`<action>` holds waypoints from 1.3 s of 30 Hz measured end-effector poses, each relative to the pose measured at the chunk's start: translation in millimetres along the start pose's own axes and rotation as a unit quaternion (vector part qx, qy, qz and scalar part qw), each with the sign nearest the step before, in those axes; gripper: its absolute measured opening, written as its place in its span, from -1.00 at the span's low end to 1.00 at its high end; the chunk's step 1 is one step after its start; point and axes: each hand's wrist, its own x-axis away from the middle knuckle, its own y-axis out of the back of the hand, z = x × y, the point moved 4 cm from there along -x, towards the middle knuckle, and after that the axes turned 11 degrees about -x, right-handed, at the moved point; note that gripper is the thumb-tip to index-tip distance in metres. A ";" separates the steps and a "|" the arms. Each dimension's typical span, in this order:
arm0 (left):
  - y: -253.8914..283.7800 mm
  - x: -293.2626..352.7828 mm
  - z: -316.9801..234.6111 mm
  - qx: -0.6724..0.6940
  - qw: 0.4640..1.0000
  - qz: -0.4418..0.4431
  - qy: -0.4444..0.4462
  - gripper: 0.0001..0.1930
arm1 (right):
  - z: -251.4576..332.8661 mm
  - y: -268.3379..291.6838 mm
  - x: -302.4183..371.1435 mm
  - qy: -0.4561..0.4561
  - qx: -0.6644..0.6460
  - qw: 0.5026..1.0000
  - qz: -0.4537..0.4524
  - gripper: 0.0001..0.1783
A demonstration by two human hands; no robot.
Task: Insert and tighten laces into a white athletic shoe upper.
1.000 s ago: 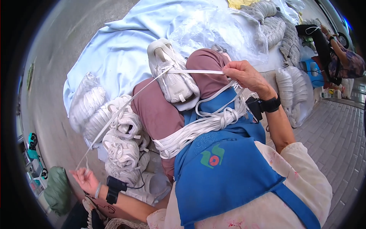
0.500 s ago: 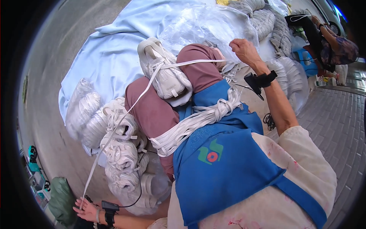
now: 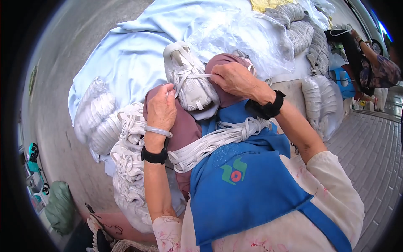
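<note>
Head view: white sneaker (image 3: 189, 82) rests on the lap at twelve o'clock, partly laced; left hand (image 3: 160, 110) and right hand (image 3: 235, 78) each pinch the white lace (image 3: 194, 76), many unlaced sneakers (image 3: 130, 168) remaining at eight o'clock.

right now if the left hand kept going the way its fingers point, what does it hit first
Probably the white shoe. The left hand points up and slightly right, pinching a white lace beside the shoe's side; depth is hard to judge.
</note>
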 end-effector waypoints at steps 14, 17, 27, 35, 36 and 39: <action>10.5 -26.0 2.1 -0.041 0.980 0.193 0.037 -0.87 | -7.1 19.4 -5.3 -0.057 -0.025 0.998 -0.015 -0.69; 18.4 -34.8 13.1 -0.162 0.985 0.060 -0.029 -0.87 | -10.3 24.9 -15.0 -0.067 -0.004 0.996 -0.063 -0.71; 4.6 -27.4 6.9 -0.229 0.972 -0.023 -0.048 -0.89 | -10.6 22.8 -10.4 -0.034 -0.021 0.999 -0.020 -0.72; 14.6 7.1 -5.7 0.076 0.990 -0.109 0.044 -0.73 | -22.6 43.6 -8.1 -0.136 -0.054 0.983 -0.112 -0.72; 6.7 9.1 -0.2 0.153 0.979 -0.042 0.130 -0.74 | -23.4 45.2 -5.8 -0.161 -0.098 0.976 -0.108 -0.72; 2.4 12.6 6.5 0.228 0.954 0.041 0.190 -0.77 | -15.6 34.4 -3.0 -0.083 -0.181 0.976 -0.090 -0.73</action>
